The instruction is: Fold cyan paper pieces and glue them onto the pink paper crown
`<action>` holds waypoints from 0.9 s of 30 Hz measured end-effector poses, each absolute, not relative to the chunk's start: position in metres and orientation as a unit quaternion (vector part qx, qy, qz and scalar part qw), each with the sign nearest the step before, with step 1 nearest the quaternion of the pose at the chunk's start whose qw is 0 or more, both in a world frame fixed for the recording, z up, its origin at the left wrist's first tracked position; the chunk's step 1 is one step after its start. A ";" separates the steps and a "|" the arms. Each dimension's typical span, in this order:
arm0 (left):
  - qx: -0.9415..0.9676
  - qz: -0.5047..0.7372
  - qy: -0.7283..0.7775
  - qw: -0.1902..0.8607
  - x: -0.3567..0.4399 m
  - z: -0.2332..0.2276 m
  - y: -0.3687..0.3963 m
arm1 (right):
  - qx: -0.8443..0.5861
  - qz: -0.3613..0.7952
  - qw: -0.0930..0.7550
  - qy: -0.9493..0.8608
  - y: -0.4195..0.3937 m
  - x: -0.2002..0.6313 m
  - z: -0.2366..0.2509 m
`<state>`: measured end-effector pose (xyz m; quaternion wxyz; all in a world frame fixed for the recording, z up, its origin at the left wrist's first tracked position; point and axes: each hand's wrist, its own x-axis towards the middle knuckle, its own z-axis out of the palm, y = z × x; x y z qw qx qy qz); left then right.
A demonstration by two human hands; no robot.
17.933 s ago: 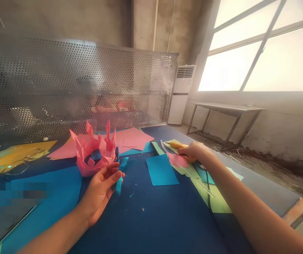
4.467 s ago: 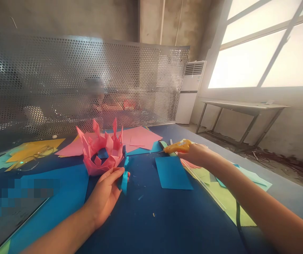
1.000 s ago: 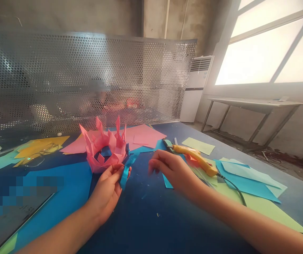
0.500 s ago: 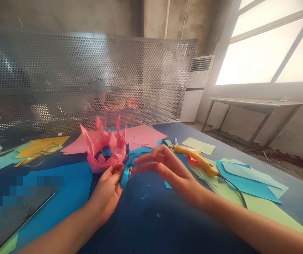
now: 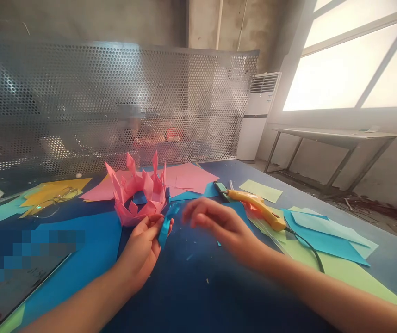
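Blue strip [image 5: 164,230] sits pinched in the left hand [image 5: 143,245], near the pink crown [image 5: 139,210]; the right hand [image 5: 223,225] hovers over the desk [image 5: 184,296], fingers loosely curled and parted, slightly blurred.

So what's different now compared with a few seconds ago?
The right hand has let go of the yellow glue gun, which now lies on the papers at the right, and has moved left toward the left hand. Unchanged: the left hand's hold on the blue paper strip, and the pink paper crown beside it.
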<state>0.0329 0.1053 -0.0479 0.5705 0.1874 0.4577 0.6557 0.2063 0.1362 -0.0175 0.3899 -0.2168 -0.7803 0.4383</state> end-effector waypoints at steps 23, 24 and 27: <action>0.182 0.654 0.461 0.572 0.032 -0.049 0.106 | -0.378 0.596 0.413 -0.575 0.152 0.206 -0.021; 0.183 0.653 0.461 0.573 0.032 -0.048 0.105 | -0.375 0.602 0.402 -0.579 0.152 0.205 -0.022; 0.186 0.650 0.461 0.575 0.033 -0.045 0.104 | -0.356 0.632 0.355 -0.590 0.148 0.203 -0.024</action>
